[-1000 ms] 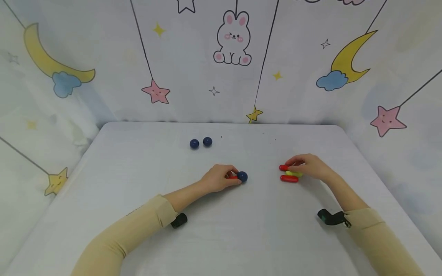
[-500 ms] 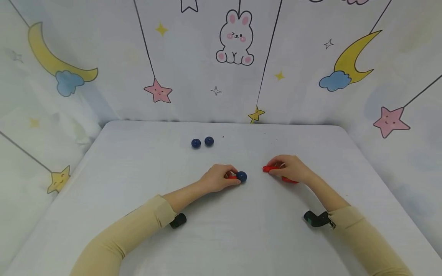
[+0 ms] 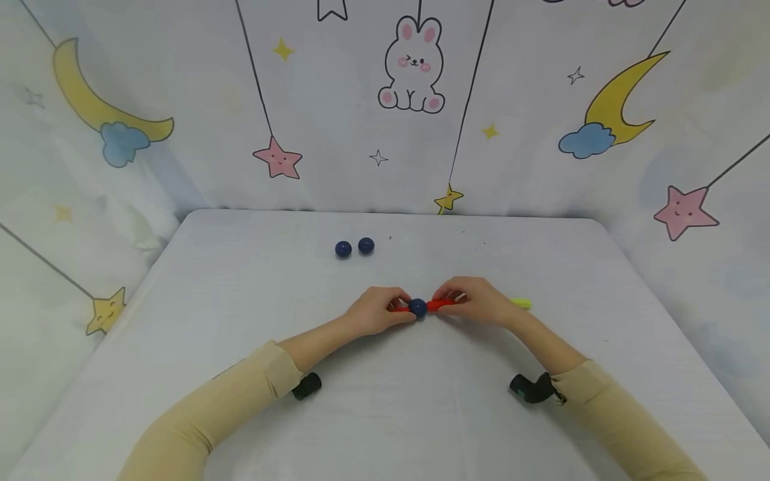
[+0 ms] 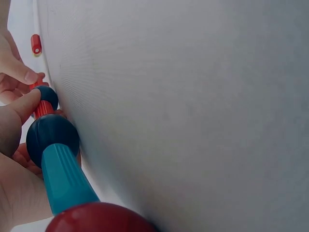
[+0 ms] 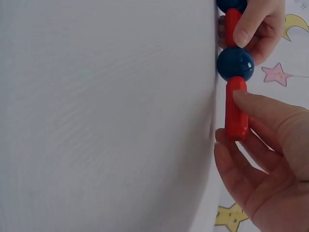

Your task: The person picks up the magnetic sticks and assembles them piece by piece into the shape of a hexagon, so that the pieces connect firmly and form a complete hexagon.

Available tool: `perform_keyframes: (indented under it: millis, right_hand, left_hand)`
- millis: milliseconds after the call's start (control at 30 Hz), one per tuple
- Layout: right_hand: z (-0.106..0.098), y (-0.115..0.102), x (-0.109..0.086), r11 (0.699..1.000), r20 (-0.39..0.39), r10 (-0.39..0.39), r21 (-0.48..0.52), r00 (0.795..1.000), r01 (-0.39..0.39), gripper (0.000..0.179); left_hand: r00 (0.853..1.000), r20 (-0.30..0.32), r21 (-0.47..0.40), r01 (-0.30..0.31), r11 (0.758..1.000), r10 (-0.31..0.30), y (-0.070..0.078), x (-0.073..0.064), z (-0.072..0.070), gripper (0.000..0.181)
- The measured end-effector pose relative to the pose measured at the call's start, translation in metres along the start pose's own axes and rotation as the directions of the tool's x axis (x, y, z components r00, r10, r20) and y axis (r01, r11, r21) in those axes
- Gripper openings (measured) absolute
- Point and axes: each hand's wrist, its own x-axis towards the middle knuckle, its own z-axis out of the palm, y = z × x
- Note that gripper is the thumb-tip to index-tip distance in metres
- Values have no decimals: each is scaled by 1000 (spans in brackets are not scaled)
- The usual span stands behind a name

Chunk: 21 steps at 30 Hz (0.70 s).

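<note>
My left hand pinches a red magnetic rod that has a dark blue ball on its right end. Behind that rod, the left wrist view shows a second blue ball, a teal rod and a red ball in one line; the left hand and forearm hide these in the head view. Between thumb and fingers, my right hand holds another red rod, its tip right at the first blue ball.
Two loose dark blue balls, one on the left and one on the right, lie farther back on the white table. A yellow-green rod shows behind the right wrist. Another red rod appears in the left wrist view.
The right hand has lifted a red rod from beside the yellow-green one and carried it left to the blue ball. The left hand has stayed almost still with its rod.
</note>
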Motion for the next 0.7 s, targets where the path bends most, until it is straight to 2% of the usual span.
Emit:
perform_keyframes:
  millis: [233, 433, 600, 700]
  right_hand:
    - [4, -1, 4, 999, 7, -30, 27, 1000, 30, 24]
    - [8, -2, 8, 997, 13, -48, 59, 999, 47, 25]
    - [13, -3, 13, 995, 28, -65, 75, 997, 63, 25]
    - [15, -5, 15, 994, 33, -74, 79, 997, 71, 25]
  left_hand:
    - [1000, -22, 13, -16, 1000, 16, -3, -2, -2, 36]
    - [1000, -27, 16, -12, 1000, 12, 0, 1, -3, 40]
    - [1000, -20, 32, -18, 999, 18, 2, 4, -1, 37]
    - [999, -27, 47, -23, 999, 25, 3, 5, 0, 29]
